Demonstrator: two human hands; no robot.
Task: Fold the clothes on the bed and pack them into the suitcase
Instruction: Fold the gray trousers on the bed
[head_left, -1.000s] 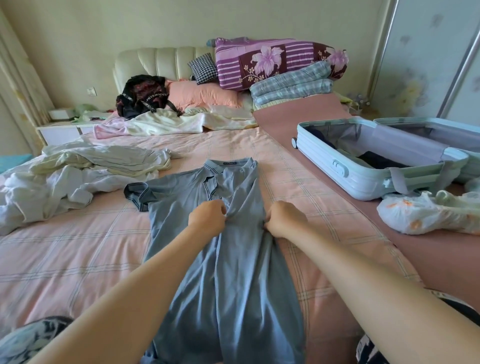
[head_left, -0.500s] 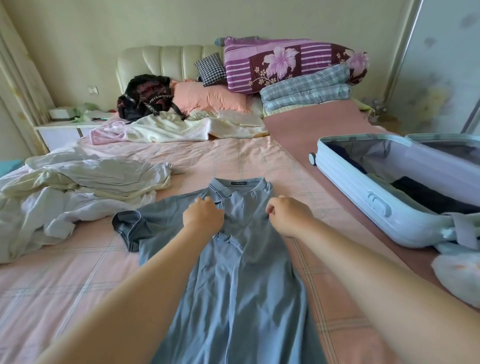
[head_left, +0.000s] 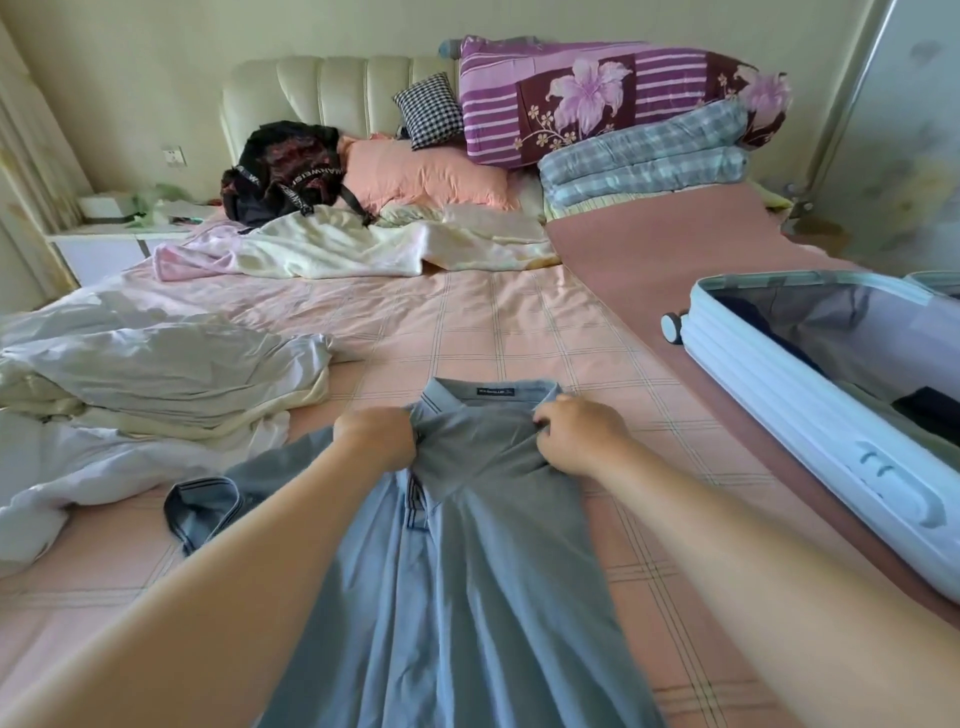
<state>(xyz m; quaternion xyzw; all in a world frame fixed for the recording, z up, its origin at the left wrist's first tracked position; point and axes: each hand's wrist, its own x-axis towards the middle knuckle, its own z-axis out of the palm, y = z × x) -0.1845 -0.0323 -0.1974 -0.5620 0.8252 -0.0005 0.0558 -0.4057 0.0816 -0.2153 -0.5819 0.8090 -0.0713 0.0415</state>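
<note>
Your grey-blue cotton polo shirt (head_left: 467, 571) lies flat on the pink checked bed sheet (head_left: 467, 322). Its long axis runs from the hem at 6 o'clock, under your forearms, to the collar (head_left: 493, 392) at 12. One striped-cuff sleeve (head_left: 208, 506) sticks out toward 9 o'clock. The other seems folded under, though your arm hides that edge. Just short of the collar, your left hand (head_left: 375, 439) bunches fabric at one shoulder and your right hand (head_left: 579, 436) pinches it at the other, fingers curled in. The open pale-blue hard-shell suitcase (head_left: 779, 395) lies at 2 o'clock, nearer your right hand, so you would carry the shirt rightward. The heap of white and cream clothes (head_left: 156, 374) sits at 10 o'clock.
</note>
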